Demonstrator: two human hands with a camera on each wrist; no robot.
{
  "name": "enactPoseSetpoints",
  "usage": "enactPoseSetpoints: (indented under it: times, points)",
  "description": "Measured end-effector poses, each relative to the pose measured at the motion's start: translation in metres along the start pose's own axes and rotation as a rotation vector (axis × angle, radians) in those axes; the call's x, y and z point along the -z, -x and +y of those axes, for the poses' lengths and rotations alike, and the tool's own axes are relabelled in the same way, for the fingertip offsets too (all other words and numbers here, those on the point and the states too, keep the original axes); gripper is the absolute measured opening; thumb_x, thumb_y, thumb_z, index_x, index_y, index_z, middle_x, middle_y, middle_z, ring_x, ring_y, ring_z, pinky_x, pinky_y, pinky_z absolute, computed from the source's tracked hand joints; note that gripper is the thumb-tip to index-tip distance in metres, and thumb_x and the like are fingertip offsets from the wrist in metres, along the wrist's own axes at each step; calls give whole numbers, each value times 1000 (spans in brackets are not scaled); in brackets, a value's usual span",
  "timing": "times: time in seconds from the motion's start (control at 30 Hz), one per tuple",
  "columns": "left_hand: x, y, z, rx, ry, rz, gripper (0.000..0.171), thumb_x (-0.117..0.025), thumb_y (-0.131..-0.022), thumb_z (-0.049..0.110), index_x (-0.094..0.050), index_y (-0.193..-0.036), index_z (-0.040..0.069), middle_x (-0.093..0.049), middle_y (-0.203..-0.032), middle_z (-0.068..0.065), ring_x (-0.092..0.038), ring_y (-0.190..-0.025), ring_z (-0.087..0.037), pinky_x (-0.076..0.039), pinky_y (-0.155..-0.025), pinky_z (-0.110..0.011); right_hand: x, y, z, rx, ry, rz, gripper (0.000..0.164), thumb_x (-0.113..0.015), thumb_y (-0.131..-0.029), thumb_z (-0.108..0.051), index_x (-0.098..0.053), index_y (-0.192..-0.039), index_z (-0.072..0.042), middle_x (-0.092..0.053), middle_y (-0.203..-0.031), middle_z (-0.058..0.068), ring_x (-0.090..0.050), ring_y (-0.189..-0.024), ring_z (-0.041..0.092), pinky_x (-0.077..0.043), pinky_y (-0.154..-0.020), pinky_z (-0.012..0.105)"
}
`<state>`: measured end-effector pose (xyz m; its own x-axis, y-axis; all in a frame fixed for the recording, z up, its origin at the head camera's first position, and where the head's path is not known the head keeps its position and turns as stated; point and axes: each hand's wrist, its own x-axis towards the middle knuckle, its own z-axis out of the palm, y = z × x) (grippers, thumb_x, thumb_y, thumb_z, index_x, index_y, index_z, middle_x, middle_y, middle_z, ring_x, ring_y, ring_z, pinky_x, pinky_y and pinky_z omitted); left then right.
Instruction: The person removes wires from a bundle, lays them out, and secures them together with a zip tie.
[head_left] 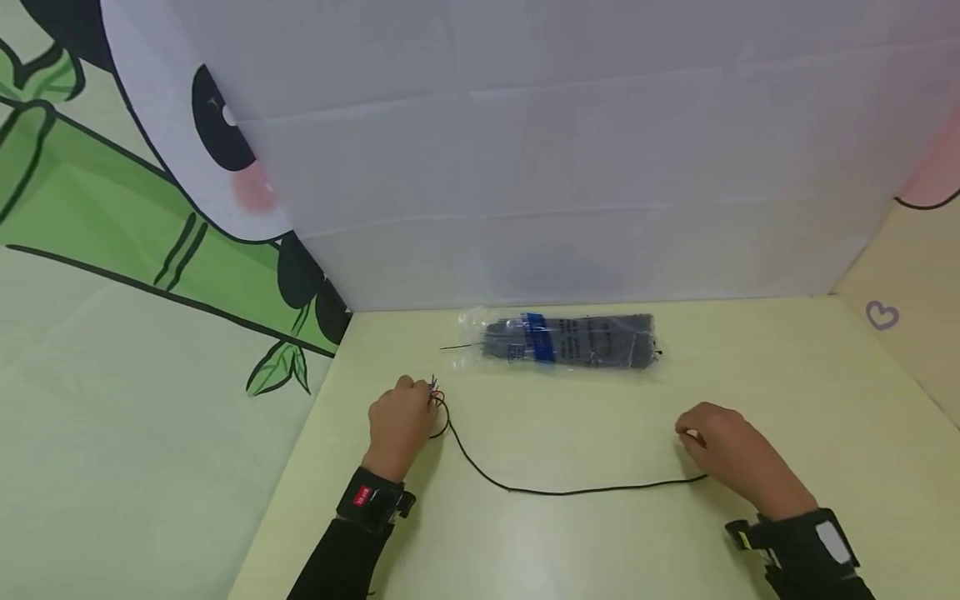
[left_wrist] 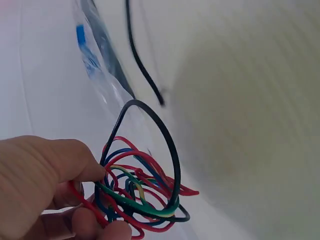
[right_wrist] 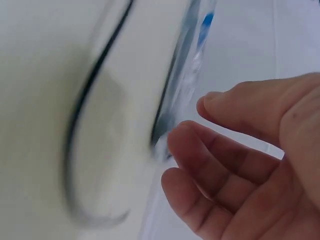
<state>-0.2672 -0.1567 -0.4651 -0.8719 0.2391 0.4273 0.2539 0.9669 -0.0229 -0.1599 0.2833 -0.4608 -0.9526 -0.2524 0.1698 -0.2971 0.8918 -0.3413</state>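
Observation:
My left hand pinches a tangled bundle of thin wires, red, blue, green, yellow and black, between thumb and fingers above the left part of the table. One black loop arches up from the bundle in the left wrist view. From near that hand a long black wire sags in a curve across to my right hand, which overlaps its far stretch. In the right wrist view my right fingers are loosely bent, thumb apart from them and nothing between. The black wire curves beside that hand, its end blurred.
A clear plastic bag of dark grey thin strips with a blue label lies at the back of the pale yellow table. Behind stands a white cloth wall; printed cloth hangs at the left.

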Motion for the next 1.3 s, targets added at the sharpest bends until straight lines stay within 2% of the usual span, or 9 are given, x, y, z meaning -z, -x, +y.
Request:
enactPoseSetpoints:
  times: [0.1,0.33,0.47,0.6,0.7,0.9,1.1,1.23,1.3]
  points:
    - [2,-4,15,-51,1,28,9,-72,-82,15,-70,-82,5,-54,-71,-6,-46,-48,-19,-33,-36,-32,-5,-27,-27,91,-34,-17,13,-66,-89,-5,-72,-97,-14,-69,-96,-1,-62,-84,11,-51,-69,30]
    - [6,-8,43,-126,5,46,11,-75,-80,17,-70,-83,7,-57,-78,-5,-53,-62,-21,-43,-39,-35,-33,-85,-90,303,-147,-110,10,-63,-95,-14,-69,-89,-19,-63,-87,-10,-52,-75,2,-46,-68,24]
    - [8,-8,53,-151,8,35,15,-77,-79,20,-69,-79,7,-57,-77,-4,-53,-64,-20,-45,-41,-34,-48,-109,-116,340,-193,-88,8,-64,-95,-18,-71,-99,-19,-67,-89,-9,-59,-78,3,-49,-69,23]
    - [8,-8,58,-169,-9,32,19,-80,-78,22,-69,-78,6,-58,-77,-5,-54,-65,-21,-48,-43,-35,-56,-124,-136,338,-200,-47,22,-65,-94,-21,-69,-115,-19,-69,-93,-8,-61,-80,5,-49,-69,23]
    - [7,-8,61,-179,-15,48,20,-81,-77,24,-69,-79,7,-59,-77,-4,-54,-64,-21,-47,-43,-34,-61,-130,-148,355,-163,-14,23,-66,-94,-22,-69,-117,-21,-69,-92,-8,-61,-79,6,-49,-67,23]
    - [1,-6,64,-229,10,119,12,-80,-78,21,-71,-82,14,-61,-75,-2,-52,-61,-21,-42,-41,-31,-74,-135,-158,353,-43,45,8,-63,-96,-23,-71,-99,-22,-64,-84,-7,-54,-70,5,-43,-59,21]
    - [-1,-4,62,-263,51,176,13,-83,-76,21,-71,-78,19,-62,-73,-1,-50,-57,-20,-38,-47,-28,-77,-128,-157,306,-24,-36,11,-56,-100,-21,-63,-93,-17,-56,-85,-7,-46,-69,7,-39,-60,22]
    - [-2,-8,60,-258,-5,167,15,-77,-81,16,-68,-69,19,-55,-64,-1,-41,-50,-19,-26,-46,-27,-76,-119,-152,289,-45,-97,12,-53,-101,-18,-60,-93,-15,-49,-84,-9,-42,-69,7,-36,-61,22]
    - [-4,-10,54,-233,-51,152,14,-75,-81,14,-69,-70,19,-54,-65,-2,-40,-51,-20,-27,-47,-28,-73,-112,-149,301,-73,-112,11,-53,-101,-16,-58,-92,-14,-46,-82,-8,-40,-69,8,-35,-62,23]
